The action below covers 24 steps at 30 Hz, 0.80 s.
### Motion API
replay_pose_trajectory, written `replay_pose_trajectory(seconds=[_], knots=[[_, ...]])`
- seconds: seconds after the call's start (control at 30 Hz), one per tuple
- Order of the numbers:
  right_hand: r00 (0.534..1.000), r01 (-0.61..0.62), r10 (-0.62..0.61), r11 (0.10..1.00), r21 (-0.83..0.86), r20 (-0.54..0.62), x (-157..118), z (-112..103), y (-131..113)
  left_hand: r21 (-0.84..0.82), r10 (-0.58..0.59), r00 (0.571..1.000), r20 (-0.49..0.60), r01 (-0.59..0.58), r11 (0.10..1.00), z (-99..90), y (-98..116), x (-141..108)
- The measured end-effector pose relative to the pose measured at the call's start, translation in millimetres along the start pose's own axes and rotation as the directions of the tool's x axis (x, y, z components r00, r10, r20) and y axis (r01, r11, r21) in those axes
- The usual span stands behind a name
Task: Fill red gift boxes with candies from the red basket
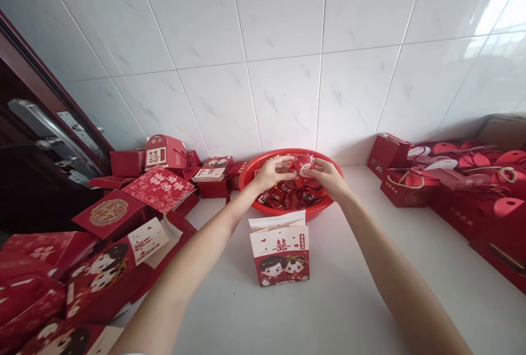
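Both my hands reach over a red plastic basket [246,171] full of red-wrapped candies [287,199]. My right hand [329,176] pinches a red candy packet [303,164] with a pale round print, holding it up over the pile. Just left of that packet is my left hand [274,173], its fingers spread and curved, with nothing visible in its grasp. In front of the basket a red and white paper gift box [281,256] stands upright, its top flaps raised. Two cartoon figures are printed on its front.
Red gift boxes [109,213] are heaped on the left, beside a dark door with a metal handle [45,125]. More red boxes with cord handles [411,186] line the right side. A tiled wall [283,97] rises behind the white table [329,289].
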State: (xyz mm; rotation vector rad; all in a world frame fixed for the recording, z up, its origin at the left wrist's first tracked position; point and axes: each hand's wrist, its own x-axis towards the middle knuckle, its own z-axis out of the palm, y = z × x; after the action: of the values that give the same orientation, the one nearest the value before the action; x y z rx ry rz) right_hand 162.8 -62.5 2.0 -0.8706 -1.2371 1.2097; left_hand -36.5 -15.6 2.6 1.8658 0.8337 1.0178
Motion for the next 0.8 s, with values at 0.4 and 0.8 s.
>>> replay_pose_trajectory(seconds=[0.4, 0.8], knots=[[0.962, 0.05, 0.007, 0.978, 0.202, -0.272, 8.6, -5.0, 4.1, 0.775, -0.255, 0.797, 0.548, -0.369, 0.513, 26.7, 27.6, 1.3], [0.954, 0.055, 0.031, 0.96, 0.275, -0.3, 12.7, -8.8, 6.8, 0.904, -0.417, 0.811, 0.411, -0.304, 0.3, 38.8, 27.2, 7.5]])
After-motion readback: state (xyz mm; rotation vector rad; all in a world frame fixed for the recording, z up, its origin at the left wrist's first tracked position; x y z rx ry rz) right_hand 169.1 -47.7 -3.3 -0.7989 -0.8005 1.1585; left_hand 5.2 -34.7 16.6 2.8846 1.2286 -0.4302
